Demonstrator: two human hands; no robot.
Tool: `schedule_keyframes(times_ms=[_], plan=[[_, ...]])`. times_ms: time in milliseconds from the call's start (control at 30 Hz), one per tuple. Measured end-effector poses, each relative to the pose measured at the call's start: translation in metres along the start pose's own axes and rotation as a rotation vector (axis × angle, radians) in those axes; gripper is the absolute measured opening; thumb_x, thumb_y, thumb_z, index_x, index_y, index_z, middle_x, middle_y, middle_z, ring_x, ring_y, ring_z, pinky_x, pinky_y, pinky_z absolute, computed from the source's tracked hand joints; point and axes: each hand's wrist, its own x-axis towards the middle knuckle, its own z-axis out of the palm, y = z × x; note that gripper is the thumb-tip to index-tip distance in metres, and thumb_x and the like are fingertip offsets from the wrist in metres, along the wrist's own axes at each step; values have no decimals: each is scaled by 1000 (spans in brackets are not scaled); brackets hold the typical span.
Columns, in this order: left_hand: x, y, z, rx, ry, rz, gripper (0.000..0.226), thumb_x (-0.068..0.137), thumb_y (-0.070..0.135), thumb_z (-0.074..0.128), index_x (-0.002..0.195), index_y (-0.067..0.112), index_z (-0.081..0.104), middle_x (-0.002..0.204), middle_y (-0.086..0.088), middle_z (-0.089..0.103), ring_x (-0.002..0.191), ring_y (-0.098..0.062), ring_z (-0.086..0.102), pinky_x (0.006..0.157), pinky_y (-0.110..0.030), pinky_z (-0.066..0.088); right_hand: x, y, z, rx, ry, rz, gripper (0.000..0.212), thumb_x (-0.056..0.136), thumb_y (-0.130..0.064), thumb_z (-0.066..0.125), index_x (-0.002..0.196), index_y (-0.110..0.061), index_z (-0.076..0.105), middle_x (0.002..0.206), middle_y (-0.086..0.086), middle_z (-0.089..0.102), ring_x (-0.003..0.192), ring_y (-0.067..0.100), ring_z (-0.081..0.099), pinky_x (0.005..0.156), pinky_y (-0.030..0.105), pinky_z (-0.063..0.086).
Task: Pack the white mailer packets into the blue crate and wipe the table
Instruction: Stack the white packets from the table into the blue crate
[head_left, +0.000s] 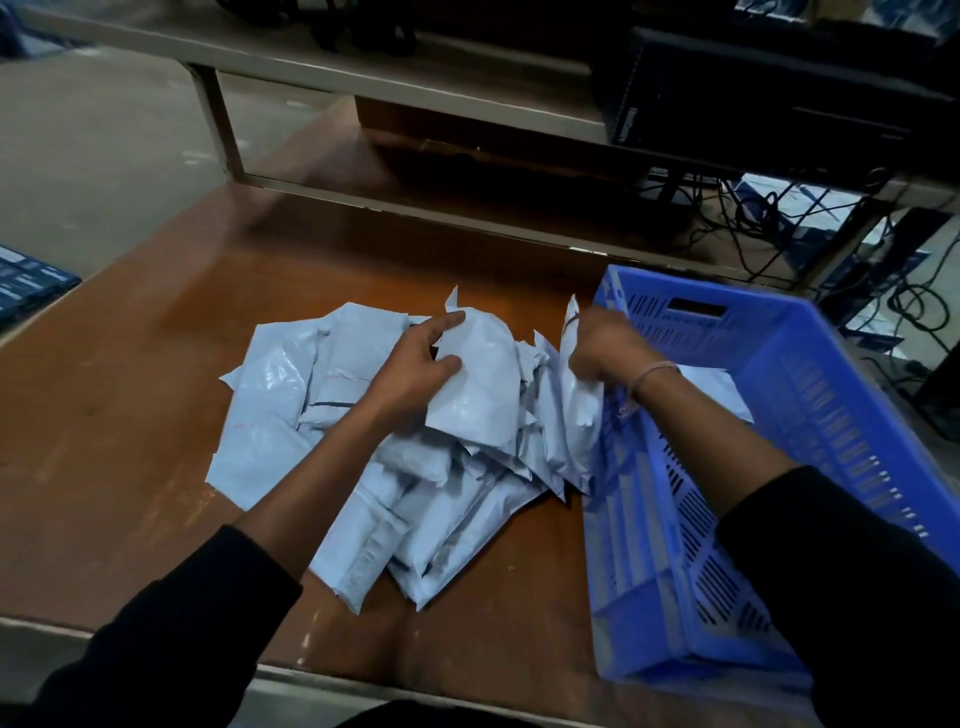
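Head view looks down on a brown table (130, 415), and the pile of white packets (322, 415) in its middle serves as the landmark. Far left of the pile, past the table edge, lies a dark printed box (26, 283). The pile itself is a loose heap of overlapping packets, some flat, some crumpled, spreading from its left edge down toward the near edge of the table.

Over the pile's upper right part, the left hand (415, 364) holds one packet (478, 374) lifted above the heap and tilted; thumb and fingers pinch its left edge. A black sleeve (171, 613) covers that forearm near the bottom of the view.

Just right of the pile, the right hand (602, 345) is closed around the top of another packet (569, 410), which hangs upright beside the wall of the blue crate (841, 395). The hand is blurred, so finger detail is hard to read, but the grasp on the packet is plain. A thin band (652, 376) circles that wrist.

Right of the pile, the crate stands on the table with slotted walls and a handle opening in its far end. At least one white packet (717, 389) lies inside it, partly hidden by the right forearm.

Beyond the pile, a metal shelf frame (363, 83) crosses the view, with a black case (753, 88) at its right and tangled cables (769, 223) below that.
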Motion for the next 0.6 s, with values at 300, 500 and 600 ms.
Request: schedule_keyframes(times_ms=[300, 500, 600], plan=[[1, 19, 17, -294, 88, -46, 48, 100, 8, 52, 144, 26, 54, 144, 5, 57, 131, -18, 56, 102, -34, 54, -8, 11, -42, 977, -23, -57, 46, 59, -11, 66, 104, -22, 63, 105, 15, 71, 100, 38, 68, 78, 47, 57], [0, 29, 25, -522, 110, -52, 43, 100, 20, 64, 143, 18, 54, 130, 11, 64, 121, -10, 62, 94, -24, 55, -7, 1, 1, 1039, -71, 74, 24, 87, 2, 65, 106, -11, 57, 105, 16, 65, 86, 27, 64, 61, 35, 56], [-4, 27, 24, -348, 47, 22, 68, 90, 24, 78, 149, 24, 45, 134, 20, 55, 121, 3, 56, 92, -17, 54, -6, 1, 14, 997, 5, 114, 20, 88, -7, 70, 82, -14, 53, 88, 13, 63, 75, 25, 61, 61, 36, 56]])
